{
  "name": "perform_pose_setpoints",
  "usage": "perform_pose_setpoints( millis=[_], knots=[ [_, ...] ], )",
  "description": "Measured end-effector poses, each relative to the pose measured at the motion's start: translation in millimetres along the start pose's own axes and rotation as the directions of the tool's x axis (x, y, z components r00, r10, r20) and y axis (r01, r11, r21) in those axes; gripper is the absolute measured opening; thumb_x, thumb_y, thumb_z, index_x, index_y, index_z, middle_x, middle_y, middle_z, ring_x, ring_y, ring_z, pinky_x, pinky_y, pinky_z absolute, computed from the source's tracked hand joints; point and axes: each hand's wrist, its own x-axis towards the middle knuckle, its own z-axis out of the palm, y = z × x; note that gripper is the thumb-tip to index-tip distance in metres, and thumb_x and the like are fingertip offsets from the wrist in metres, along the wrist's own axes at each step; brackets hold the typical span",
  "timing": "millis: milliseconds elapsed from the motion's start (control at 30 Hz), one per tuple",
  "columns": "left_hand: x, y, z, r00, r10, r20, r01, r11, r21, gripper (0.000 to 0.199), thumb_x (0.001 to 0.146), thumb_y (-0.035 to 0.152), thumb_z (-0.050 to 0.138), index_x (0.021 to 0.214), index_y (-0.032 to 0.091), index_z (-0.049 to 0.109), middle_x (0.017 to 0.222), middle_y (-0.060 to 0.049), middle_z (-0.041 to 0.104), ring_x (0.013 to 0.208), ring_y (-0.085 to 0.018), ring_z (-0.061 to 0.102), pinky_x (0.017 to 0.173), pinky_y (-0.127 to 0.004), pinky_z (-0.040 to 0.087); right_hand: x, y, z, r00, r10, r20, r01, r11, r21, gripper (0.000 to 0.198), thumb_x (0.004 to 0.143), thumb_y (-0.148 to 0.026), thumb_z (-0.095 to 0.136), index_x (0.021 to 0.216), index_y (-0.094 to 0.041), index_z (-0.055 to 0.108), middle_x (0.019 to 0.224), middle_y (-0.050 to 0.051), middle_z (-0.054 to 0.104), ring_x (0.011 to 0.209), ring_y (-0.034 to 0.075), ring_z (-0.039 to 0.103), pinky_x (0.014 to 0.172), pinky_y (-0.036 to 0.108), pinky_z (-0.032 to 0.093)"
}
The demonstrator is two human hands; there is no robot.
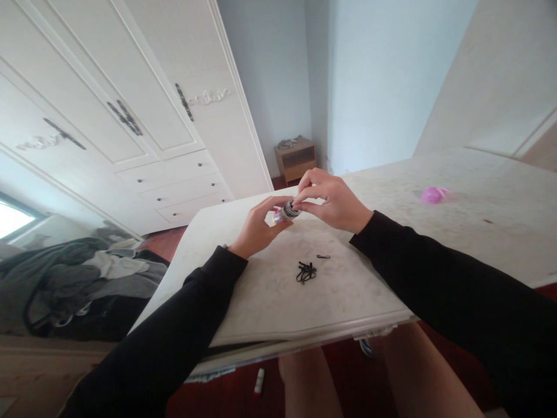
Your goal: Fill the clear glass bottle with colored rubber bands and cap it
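My left hand [262, 225] is wrapped round a small clear bottle [285, 213] with pink and bright colours on its side, held tilted above the white table. Dark rings show round the bottle's neck; whether they are bands or part of the bottle I cannot tell. At the neck, my right hand [328, 200] has thumb and fingertips pinched together. Whatever lies between those fingertips is too small to make out. Below the hands is a small heap of black elastic bands [306, 272] on the tabletop. A single black elastic band [323, 256] lies just beyond the heap.
The white table [256, 307] has its near edge close to my legs. A pink object [433, 195] rests on its right part. White wardrobes [161, 104] and a pile of dark clothes [82, 284] are at left. A small white tube [259, 381] lies on the floor.
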Motion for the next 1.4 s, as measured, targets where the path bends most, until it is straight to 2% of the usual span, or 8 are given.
perform_pose_setpoints(
  millis=[700,900,967,1033,1133,1233,1300,1400],
  knots=[
    [-0.2,3.0,-0.5,1.0,0.003,-0.022,-0.002,1.0,0.006,0.043,0.085,0.022,0.081,0.126,0.022,0.068,0.122,-0.008,0.074,0.11,-0.022,0.07,0.095,-0.038,0.06,-1.9,-4.1,-1.3,0.988,-0.062,0.141,0.075,0.993,-0.089,0.017,0.093,-0.018,0.053,0.086,-0.021,0.068,0.11,0.009,0.058,0.105,0.027,0.048,0.098,0.049,0.041],
    [-0.5,0.0,-0.3,0.995,-0.038,-0.095,0.041,0.999,0.025,0.044,0.083,0.022,0.081,0.125,0.023,0.067,0.125,-0.008,0.073,0.11,-0.022,0.069,0.093,-0.038,0.059,-0.4,-10.3,-6.9,0.999,0.052,-0.007,-0.052,0.998,-0.047,0.01,0.09,-0.019,0.057,0.084,-0.021,0.066,0.098,0.008,0.06,0.096,0.024,0.052,0.089,0.041,0.044],
    [-0.3,-2.6,-0.2,0.989,-0.058,-0.134,0.063,0.998,0.03,0.047,0.082,0.021,0.081,0.126,0.024,0.066,0.125,-0.008,0.073,0.11,-0.022,0.069,0.092,-0.038,0.06,-0.3,-10.9,-9.3,0.992,0.089,0.092,-0.091,0.996,0.017,0.01,0.087,-0.021,0.063,0.077,-0.02,0.064,0.089,0.006,0.062,0.087,0.021,0.053,0.082,0.036,0.044],
    [0.1,-4.9,-0.1,0.984,-0.071,-0.166,0.077,0.997,0.032,0.05,0.08,0.019,0.081,0.128,0.024,0.065,0.124,-0.007,0.073,0.109,-0.022,0.069,0.09,-0.038,0.06,-1.2,-11.8,-9.6,0.941,0.1,0.322,-0.135,0.987,0.09,0.014,0.085,-0.025,0.068,0.073,-0.019,0.065,0.08,0.003,0.064,0.08,0.018,0.055,0.078,0.033,0.044],
    [0.7,-5.9,0.1,0.979,-0.076,-0.188,0.084,0.996,0.035,0.051,0.079,0.018,0.081,0.128,0.024,0.065,0.12,-0.006,0.074,0.106,-0.021,0.07,0.089,-0.037,0.06,-4.0,-16.2,-5.7,0.746,0.126,0.654,-0.25,0.963,0.1,0.026,0.08,-0.041,0.08,0.074,-0.018,0.07,0.078,0.003,0.068,0.076,0.017,0.058,0.074,0.031,0.045],
    [0.9,-3.9,0.6,0.98,-0.082,-0.184,0.091,0.995,0.037,0.05,0.079,0.017,0.08,0.126,0.023,0.065,0.12,-0.006,0.074,0.105,-0.021,0.069,0.088,-0.036,0.06,-7.4,-23.6,0.6,0.58,0.152,0.8,-0.268,0.963,0.011,0.039,0.067,-0.05,0.09,0.077,-0.017,0.073,0.085,0.005,0.07,0.081,0.018,0.06,0.073,0.03,0.046],
    [0.8,-2.5,0.8,0.981,-0.091,-0.172,0.099,0.994,0.04,0.048,0.08,0.018,0.08,0.125,0.023,0.064,0.12,-0.007,0.074,0.106,-0.022,0.069,0.089,-0.037,0.06,-9.2,-27.4,4.6,0.541,0.144,0.829,-0.245,0.969,-0.009,0.04,0.063,-0.046,0.094,0.08,-0.016,0.073,0.088,0.005,0.07,0.084,0.019,0.06,0.075,0.029,0.047],
    [0.3,-2.2,1.1,0.983,-0.09,-0.159,0.098,0.994,0.042,0.048,0.081,0.02,0.079,0.126,0.023,0.064,0.122,-0.007,0.073,0.108,-0.022,0.069,0.09,-0.038,0.059,-10.7,-29.4,10.1,0.553,0.092,0.828,-0.213,0.976,0.034,0.031,0.066,-0.033,0.093,0.083,-0.015,0.073,0.09,0.005,0.069,0.087,0.019,0.059,0.077,0.029,0.048]
  ],
)
